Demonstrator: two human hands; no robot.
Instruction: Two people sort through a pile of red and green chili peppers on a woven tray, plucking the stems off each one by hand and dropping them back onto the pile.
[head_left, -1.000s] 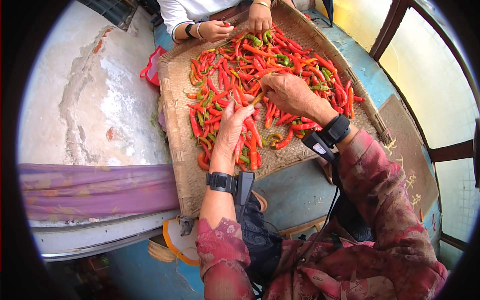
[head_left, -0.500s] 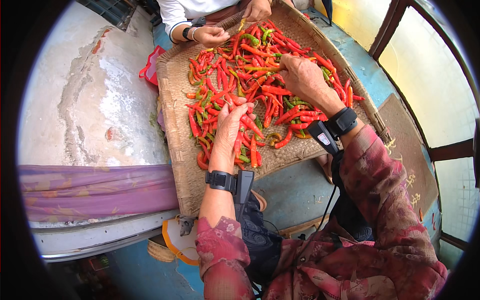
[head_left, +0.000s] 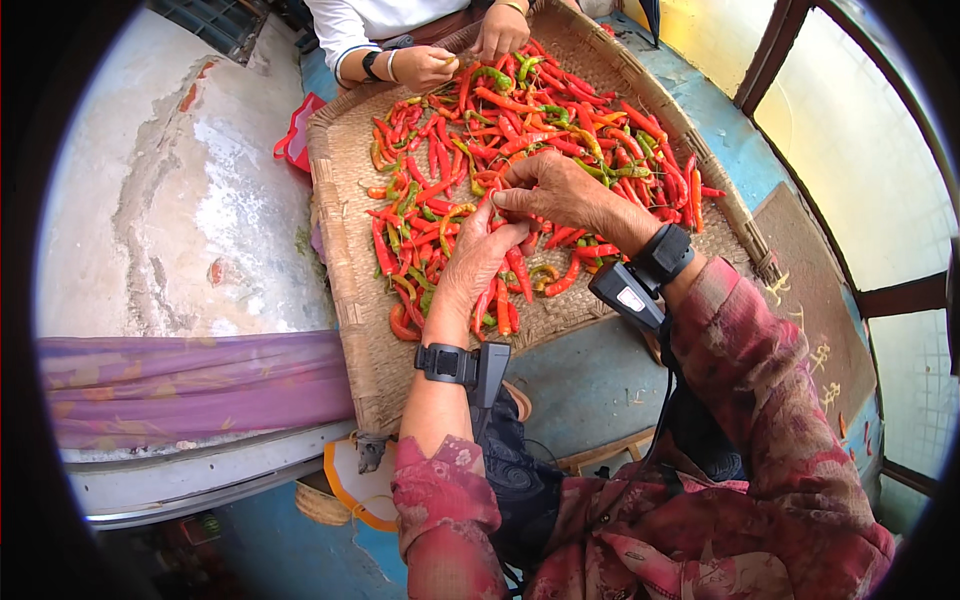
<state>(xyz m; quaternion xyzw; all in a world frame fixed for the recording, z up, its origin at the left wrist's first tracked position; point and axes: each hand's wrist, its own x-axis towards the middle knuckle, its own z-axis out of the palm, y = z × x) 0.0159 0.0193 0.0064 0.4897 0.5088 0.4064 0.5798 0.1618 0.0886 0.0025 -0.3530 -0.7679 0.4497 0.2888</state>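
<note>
A wide woven tray (head_left: 345, 330) carries a spread of red chili peppers (head_left: 570, 270), with green and yellowish ones mixed in. Over its middle my two hands meet. My left hand (head_left: 470, 260) comes up from below with its fingers closed round a red chili pepper, which is mostly hidden by the fingers. My right hand (head_left: 565, 195) reaches in from the right, thumb and forefinger pinched at the fingertips of the left, on the same pepper as far as I can see. Loose peppers lie under and around both hands.
Across the tray sits a person in white sleeves; one hand (head_left: 425, 67) pinches a small yellowish piece, the other hand (head_left: 500, 32) is at the tray's far rim. A red plastic thing (head_left: 297, 135) stands left of the tray. Purple cloth (head_left: 200, 385) hangs along the left wall.
My right hand has moved left and nearer, from the peppers at the right to my left hand, where it now pinches. The other person's hands have shifted slightly apart.
</note>
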